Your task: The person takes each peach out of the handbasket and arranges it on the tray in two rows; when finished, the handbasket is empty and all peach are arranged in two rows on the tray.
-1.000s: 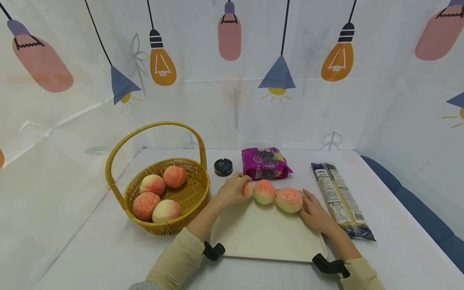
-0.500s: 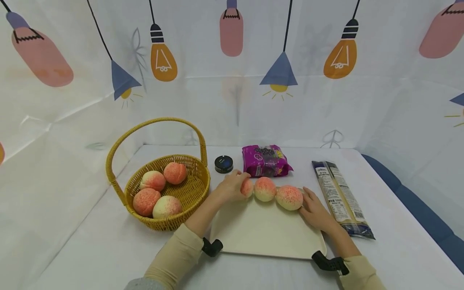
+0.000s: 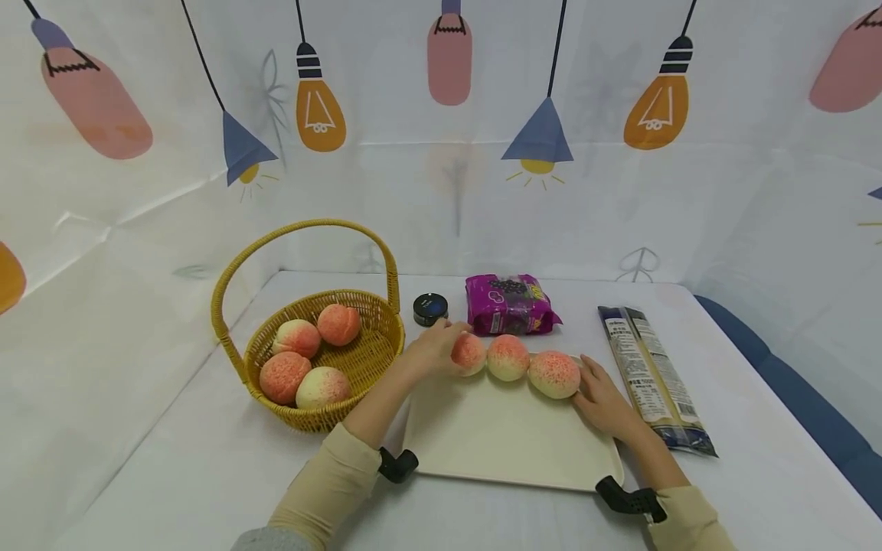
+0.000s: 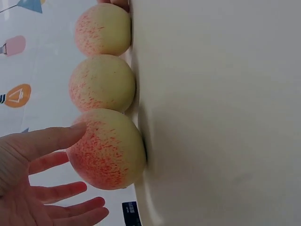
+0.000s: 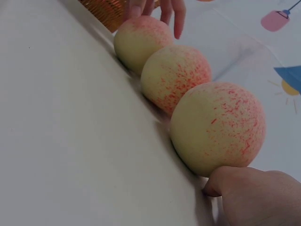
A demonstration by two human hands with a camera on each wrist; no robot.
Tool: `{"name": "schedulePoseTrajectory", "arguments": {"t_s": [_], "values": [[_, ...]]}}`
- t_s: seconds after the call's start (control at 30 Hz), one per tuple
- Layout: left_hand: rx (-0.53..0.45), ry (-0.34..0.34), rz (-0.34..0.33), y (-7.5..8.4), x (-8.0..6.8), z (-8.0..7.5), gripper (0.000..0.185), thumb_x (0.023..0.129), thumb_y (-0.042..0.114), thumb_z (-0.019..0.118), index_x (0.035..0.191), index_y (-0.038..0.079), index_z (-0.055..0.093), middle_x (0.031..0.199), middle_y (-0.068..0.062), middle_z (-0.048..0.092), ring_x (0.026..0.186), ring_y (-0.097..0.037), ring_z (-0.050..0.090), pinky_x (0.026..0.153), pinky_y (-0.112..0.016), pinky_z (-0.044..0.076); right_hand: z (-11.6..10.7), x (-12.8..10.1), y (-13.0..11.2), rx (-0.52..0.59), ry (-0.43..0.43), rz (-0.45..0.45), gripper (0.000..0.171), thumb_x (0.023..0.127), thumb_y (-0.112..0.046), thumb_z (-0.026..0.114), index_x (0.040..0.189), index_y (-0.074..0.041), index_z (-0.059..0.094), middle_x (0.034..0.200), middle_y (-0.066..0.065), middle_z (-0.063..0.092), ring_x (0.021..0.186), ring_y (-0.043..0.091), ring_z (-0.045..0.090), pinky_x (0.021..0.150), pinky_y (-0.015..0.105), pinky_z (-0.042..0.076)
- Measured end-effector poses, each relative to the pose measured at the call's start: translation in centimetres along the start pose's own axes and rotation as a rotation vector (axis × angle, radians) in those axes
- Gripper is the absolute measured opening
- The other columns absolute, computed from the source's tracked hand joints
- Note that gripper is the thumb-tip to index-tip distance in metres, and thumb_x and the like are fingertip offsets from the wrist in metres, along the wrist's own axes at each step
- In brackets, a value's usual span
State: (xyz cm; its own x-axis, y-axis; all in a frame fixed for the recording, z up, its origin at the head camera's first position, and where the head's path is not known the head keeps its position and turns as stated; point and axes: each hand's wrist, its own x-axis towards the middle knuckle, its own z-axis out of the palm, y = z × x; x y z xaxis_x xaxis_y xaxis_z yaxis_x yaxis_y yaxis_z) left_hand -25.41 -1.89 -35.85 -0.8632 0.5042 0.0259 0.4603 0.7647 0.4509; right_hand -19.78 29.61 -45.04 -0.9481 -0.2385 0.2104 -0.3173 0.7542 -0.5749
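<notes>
I can read nothing: the print on my purple packet (image 3: 508, 304) and long packet (image 3: 653, 376) is too small.

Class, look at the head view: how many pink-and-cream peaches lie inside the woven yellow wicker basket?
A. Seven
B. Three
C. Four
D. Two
C. Four pink-and-cream peaches sit inside the woven yellow wicker basket, while three more are lined up along the far edge of the cream rectangular tray, outside the basket.
</notes>
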Motion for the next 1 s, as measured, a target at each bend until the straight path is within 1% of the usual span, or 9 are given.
{"name": "schedulePoseTrajectory", "arguments": {"t_s": [0.1,0.17,0.23,0.37,0.5,0.6,0.73,0.8,1.0], "values": [[0.011,-0.003,-0.017,-0.2,-0.1,-0.2,0.07,0.071,0.024,0.079,0.131,0.013,0.047,0.127,-0.019,0.044,0.11,-0.031,0.05,0.088,-0.045,0.044,-0.1,0.0,-0.1,-0.002,0.004,-0.003,0.048,0.088,-0.008,0.054,0.131,0.006,0.04,0.14,0.034,0.018,0.126,0.053,0.018,0.098,0.064,0.017],[0.023,0.002,-0.042,-0.3,-0.2,-0.5,0.072,0.07,0.025,0.08,0.132,0.013,0.046,0.126,-0.017,0.046,0.107,-0.029,0.051,0.085,-0.043,0.045,-0.1,0.0,-0.1,-0.003,0.005,-0.006,0.047,0.088,-0.009,0.054,0.131,0.007,0.04,0.14,0.034,0.018,0.126,0.053,0.018,0.097,0.064,0.017],[0.037,0.016,-0.07,-0.4,-0.5,-1.0,0.073,0.069,0.027,0.08,0.132,0.014,0.046,0.124,-0.016,0.048,0.104,-0.027,0.052,0.082,-0.042,0.046,-0.1,0.0,0.0,0.0,0.006,-0.01,0.047,0.088,-0.009,0.054,0.13,0.007,0.041,0.14,0.035,0.018,0.125,0.053,0.018,0.097,0.064,0.017],[0.025,0.044,-0.114,-0.5,-1.1,-1.9,0.069,0.071,0.026,0.077,0.132,0.015,0.046,0.121,-0.012,0.049,0.102,-0.023,0.052,0.078,-0.043,0.047,0.0,0.0,0.0,-0.001,0.006,-0.009,0.047,0.088,-0.009,0.054,0.13,0.008,0.041,0.14,0.035,0.018,0.126,0.053,0.018,0.097,0.065,0.017],[-0.004,0.087,-0.098,-0.8,-1.6,-2.4,0.062,0.075,0.025,0.074,0.13,0.013,0.048,0.118,-0.012,0.052,0.103,-0.024,0.051,0.079,-0.042,0.046,0.1,0.1,0.1,-0.001,0.0,-0.002,0.048,0.088,-0.008,0.053,0.131,0.008,0.04,0.14,0.035,0.017,0.126,0.053,0.018,0.097,0.065,0.017],[-0.014,0.11,-0.077,-1.2,-1.6,-2.6,0.055,0.079,0.026,0.071,0.128,0.011,0.051,0.12,-0.013,0.053,0.108,-0.026,0.051,0.086,-0.043,0.044,0.1,0.1,0.2,0.004,-0.001,0.0,0.049,0.088,-0.008,0.053,0.132,0.008,0.039,0.14,0.035,0.017,0.126,0.053,0.017,0.097,0.065,0.017],[-0.016,0.12,-0.073,-1.5,-1.6,-3.0,0.047,0.082,0.025,0.068,0.124,0.008,0.054,0.122,-0.013,0.055,0.113,-0.028,0.05,0.092,-0.042,0.041,0.1,0.1,0.2,0.006,-0.004,0.005,0.049,0.088,-0.008,0.053,0.132,0.008,0.038,0.14,0.034,0.017,0.126,0.053,0.017,0.097,0.065,0.017],[-0.021,0.129,-0.077,-1.6,-1.7,-3.3,0.044,0.083,0.024,0.067,0.122,0.008,0.056,0.12,-0.014,0.057,0.111,-0.028,0.052,0.091,-0.041,0.042,0.1,0.1,0.2,0.006,-0.006,0.006,0.049,0.088,-0.008,0.053,0.132,0.008,0.038,0.141,0.034,0.017,0.126,0.053,0.017,0.097,0.065,0.017],[-0.018,0.163,-0.066,-2.7,-2.0,-4.2,0.036,0.085,0.021,0.065,0.118,0.007,0.059,0.111,-0.012,0.061,0.097,-0.025,0.059,0.079,-0.037,0.049,0.0,0.2,0.0,0.008,-0.007,0.01,0.048,0.089,-0.009,0.053,0.132,0.008,0.039,0.141,0.034,0.017,0.127,0.053,0.017,0.097,0.065,0.017]]}}
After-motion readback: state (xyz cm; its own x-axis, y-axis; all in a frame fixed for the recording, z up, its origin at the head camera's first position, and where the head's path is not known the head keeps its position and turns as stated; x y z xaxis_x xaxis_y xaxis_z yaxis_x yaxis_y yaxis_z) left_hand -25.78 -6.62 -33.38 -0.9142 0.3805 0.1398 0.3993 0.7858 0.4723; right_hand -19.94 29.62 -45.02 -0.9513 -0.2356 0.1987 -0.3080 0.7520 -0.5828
